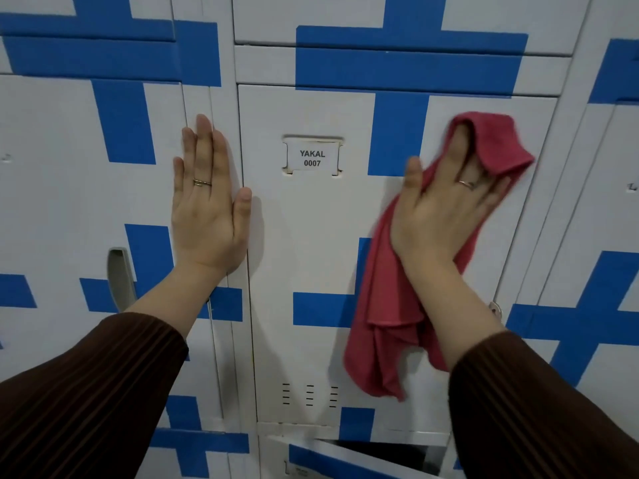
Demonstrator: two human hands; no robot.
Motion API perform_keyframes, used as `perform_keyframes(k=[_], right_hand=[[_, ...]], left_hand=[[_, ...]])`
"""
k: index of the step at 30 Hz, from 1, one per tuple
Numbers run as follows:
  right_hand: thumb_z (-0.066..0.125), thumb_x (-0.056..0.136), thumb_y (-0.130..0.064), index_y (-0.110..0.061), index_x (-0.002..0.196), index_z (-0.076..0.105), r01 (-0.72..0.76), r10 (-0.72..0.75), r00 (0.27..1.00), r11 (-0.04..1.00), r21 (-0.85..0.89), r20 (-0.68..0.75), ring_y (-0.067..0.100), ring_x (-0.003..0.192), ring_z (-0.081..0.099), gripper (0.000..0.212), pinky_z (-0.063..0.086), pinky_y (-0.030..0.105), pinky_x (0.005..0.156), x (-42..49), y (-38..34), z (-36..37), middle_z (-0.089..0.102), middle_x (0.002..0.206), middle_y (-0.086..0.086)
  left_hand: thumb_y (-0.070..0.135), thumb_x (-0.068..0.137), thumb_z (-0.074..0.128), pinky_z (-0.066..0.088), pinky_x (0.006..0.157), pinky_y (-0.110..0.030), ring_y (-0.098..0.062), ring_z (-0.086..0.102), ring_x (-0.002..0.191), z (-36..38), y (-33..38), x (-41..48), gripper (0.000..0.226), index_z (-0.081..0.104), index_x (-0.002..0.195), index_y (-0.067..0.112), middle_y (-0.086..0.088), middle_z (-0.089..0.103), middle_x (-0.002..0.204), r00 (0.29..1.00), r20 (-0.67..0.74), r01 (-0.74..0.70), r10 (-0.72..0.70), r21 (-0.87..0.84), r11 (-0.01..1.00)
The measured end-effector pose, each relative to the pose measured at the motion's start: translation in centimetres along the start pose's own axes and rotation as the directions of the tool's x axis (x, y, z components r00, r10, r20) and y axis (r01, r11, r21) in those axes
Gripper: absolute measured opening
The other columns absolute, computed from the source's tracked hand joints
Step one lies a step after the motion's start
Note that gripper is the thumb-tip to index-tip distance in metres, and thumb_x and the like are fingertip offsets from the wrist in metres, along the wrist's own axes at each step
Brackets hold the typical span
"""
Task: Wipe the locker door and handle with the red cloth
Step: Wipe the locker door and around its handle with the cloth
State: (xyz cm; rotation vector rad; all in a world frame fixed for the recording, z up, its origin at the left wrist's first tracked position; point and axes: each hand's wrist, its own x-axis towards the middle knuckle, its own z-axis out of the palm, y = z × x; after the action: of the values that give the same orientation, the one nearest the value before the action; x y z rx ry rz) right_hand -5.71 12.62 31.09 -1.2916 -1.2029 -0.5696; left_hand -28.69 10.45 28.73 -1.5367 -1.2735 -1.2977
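Note:
A white locker door (311, 254) with blue painted bars fills the middle; its label holder (312, 156) reads YAKAL 0007. My right hand (446, 209) presses the red cloth (383, 326) flat against the door's upper right part. The cloth folds over my fingertips and hangs down below my wrist. A small metal latch (495, 310) shows at the door's right edge, mostly hidden by my forearm. My left hand (207, 205) lies flat, fingers straight, on the locker frame just left of the door, holding nothing.
The neighbouring locker on the left has a grey recessed handle (119, 278). More white and blue lockers surround the door. Below it, a lower locker door (345, 458) stands ajar, showing a dark gap. Vent slots (309, 395) sit low on the door.

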Motion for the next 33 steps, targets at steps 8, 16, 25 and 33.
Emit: perform_keyframes(k=[8,16,25,33], right_hand=[[0.038,0.084,-0.051,-0.019,0.123,0.049,0.555,-0.54,0.77,0.83,0.062,0.341,0.035,0.109,0.035,0.052,-0.002,0.042,0.11,-12.2,-0.9,2.2,0.065,0.101,0.018],[0.035,0.089,-0.036,-0.019,0.134,0.04,0.46,-0.49,0.788,0.871,0.173,0.372,0.029,0.12,0.031,0.049,-0.015,0.04,0.109,-11.3,-4.1,1.8,0.056,0.122,0.012],[0.037,0.085,-0.039,-0.014,0.13,0.043,0.327,-0.289,0.89,0.944,-0.051,0.354,0.04,0.105,0.055,0.052,-0.003,0.038,0.108,-11.1,4.5,0.0,0.064,0.105,0.022],[0.009,0.095,-0.054,-0.001,0.14,0.013,-0.011,0.001,0.945,0.999,0.03,0.326,0.041,0.131,0.015,0.069,-0.001,0.046,0.11,-14.0,8.9,-0.2,0.028,0.139,0.034]], left_hand=[[0.032,0.097,0.018,-0.003,0.117,-0.034,-0.032,0.003,0.142,0.0,0.0,0.1,0.06,0.012,0.146,-0.003,-0.025,0.01,0.153,1.0,-0.015,-0.004,0.004,0.013,1.0],[0.031,0.097,0.018,-0.003,0.117,-0.035,-0.033,0.002,0.142,0.0,0.0,0.0,0.06,0.011,0.145,-0.003,-0.025,0.009,0.153,1.0,-0.011,-0.006,0.006,-0.003,1.0],[0.03,0.097,0.018,-0.002,0.117,-0.036,-0.035,0.003,0.142,0.1,-0.1,0.1,0.06,0.012,0.145,-0.004,-0.026,0.01,0.152,1.0,-0.013,-0.01,0.01,-0.016,1.0],[0.031,0.097,0.017,-0.002,0.117,-0.036,-0.034,0.003,0.142,0.0,-0.1,0.0,0.06,0.011,0.145,-0.004,-0.025,0.009,0.152,1.0,-0.014,-0.007,0.007,-0.018,1.0]])
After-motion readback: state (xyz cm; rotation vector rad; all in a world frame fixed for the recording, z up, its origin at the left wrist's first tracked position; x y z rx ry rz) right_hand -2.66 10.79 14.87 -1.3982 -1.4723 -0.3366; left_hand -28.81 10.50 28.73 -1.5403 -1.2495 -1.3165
